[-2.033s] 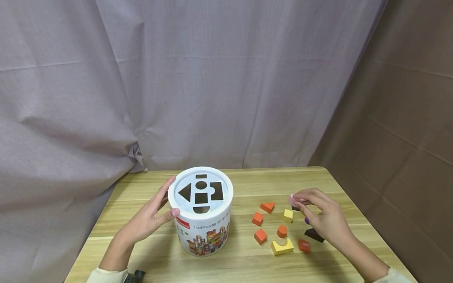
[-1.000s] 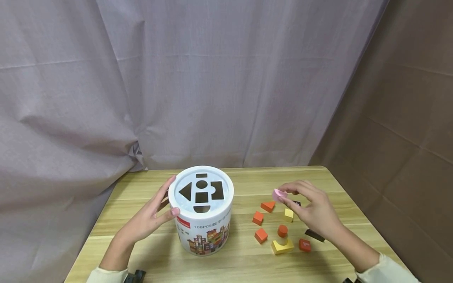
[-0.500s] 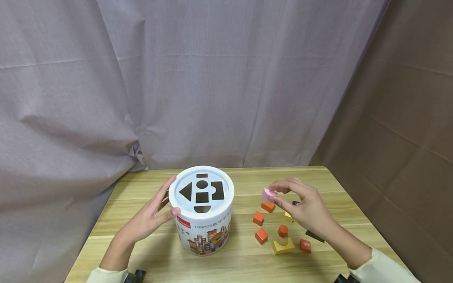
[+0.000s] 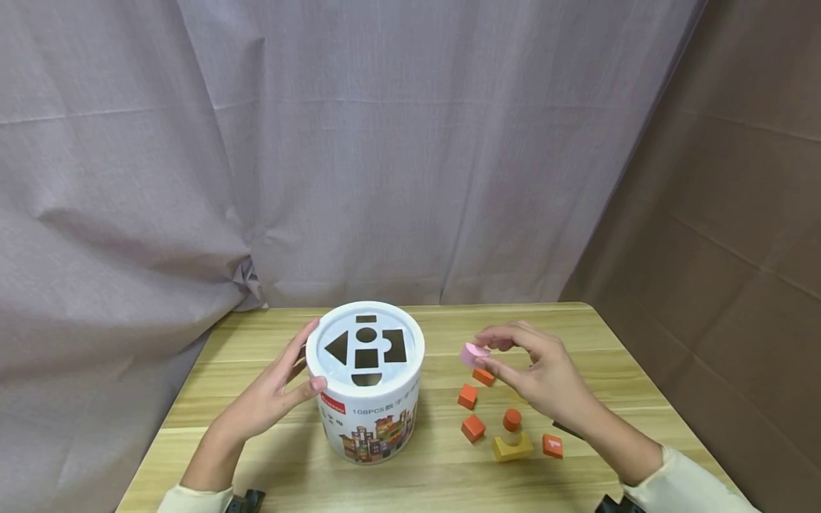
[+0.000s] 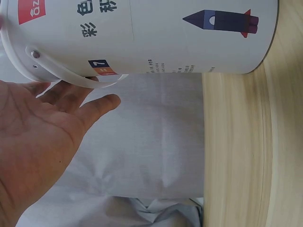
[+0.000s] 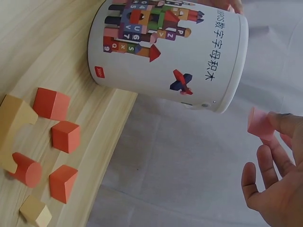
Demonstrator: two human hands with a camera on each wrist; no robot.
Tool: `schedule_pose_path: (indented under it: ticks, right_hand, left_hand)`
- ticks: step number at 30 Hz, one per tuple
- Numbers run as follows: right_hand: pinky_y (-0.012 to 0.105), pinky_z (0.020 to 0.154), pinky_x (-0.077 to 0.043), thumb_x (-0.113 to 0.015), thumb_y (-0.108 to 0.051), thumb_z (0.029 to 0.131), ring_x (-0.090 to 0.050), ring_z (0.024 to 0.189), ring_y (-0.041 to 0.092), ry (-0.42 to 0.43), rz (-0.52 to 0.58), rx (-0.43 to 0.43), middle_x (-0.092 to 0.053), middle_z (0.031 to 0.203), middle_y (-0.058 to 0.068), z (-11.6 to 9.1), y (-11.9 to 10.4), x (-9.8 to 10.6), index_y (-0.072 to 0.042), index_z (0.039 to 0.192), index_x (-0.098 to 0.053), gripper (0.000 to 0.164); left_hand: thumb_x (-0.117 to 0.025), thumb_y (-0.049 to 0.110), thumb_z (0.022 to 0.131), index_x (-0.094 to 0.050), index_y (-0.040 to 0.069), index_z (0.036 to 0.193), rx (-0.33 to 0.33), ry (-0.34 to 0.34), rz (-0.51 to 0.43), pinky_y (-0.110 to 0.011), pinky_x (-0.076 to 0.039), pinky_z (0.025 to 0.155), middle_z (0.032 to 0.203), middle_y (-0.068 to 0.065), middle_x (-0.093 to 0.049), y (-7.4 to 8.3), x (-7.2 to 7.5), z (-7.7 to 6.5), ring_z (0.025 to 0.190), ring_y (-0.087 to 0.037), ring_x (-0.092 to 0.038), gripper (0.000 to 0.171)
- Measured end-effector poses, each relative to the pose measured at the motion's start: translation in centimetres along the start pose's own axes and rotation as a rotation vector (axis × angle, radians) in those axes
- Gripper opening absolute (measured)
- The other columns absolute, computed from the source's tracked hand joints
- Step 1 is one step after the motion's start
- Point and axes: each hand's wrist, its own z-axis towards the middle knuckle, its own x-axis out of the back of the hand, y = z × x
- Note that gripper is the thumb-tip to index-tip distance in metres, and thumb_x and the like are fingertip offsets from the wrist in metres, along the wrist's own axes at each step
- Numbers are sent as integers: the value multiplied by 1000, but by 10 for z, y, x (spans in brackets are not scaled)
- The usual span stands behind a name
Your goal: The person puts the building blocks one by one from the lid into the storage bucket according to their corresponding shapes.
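Observation:
A white block bucket [image 4: 368,420] stands on the table, its pale lid [image 4: 333,335] cut with shaped holes, among them a triangle, a circle and a square. My left hand [image 4: 272,395] holds its left side at the rim, thumb in front and fingers round the back. In the left wrist view those fingers lie by the bucket's white handle [image 5: 66,73]. My right hand [image 4: 541,370] pinches a pink half-round block [image 4: 471,355] between thumb and fingertips. It is above the table, right of the bucket, and overlaps an orange triangular block [image 4: 484,377].
Right of the bucket lie orange cubes [image 4: 473,428], an orange cylinder [image 4: 512,419], a yellow arch block [image 4: 513,448] and a red block with a pale mark [image 4: 552,446]. A dark block [image 4: 566,429] is partly hidden by my right forearm. A grey curtain [image 4: 410,157] hangs behind the table.
My right hand has lifted the pink block from the table's right side and carried it left toward the bucket. My left hand has stayed on the bucket.

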Motion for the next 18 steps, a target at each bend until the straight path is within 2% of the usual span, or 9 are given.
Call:
schedule_pose_path:
  ticks: [8,18]
  right_hand:
    - [19,90,-60,-94,1,85,-72,99,15,-25,63,-36,-82,111,-1,5,-4,-8,-16,119,-82,39]
    - [22,90,-61,-95,-1,85,-70,99,16,-53,93,-9,-83,114,-1,14,-8,-20,-16,118,-83,38]
  left_hand:
    - [-74,16,106,-11,35,179,5,4,1,-75,-35,128,183,-18,-25,1,-1,1,164,-50,-35,98]
    - [-73,19,107,-10,34,179,5,7,21,-77,-35,128,183,-18,-27,1,0,0,163,-50,-37,97]
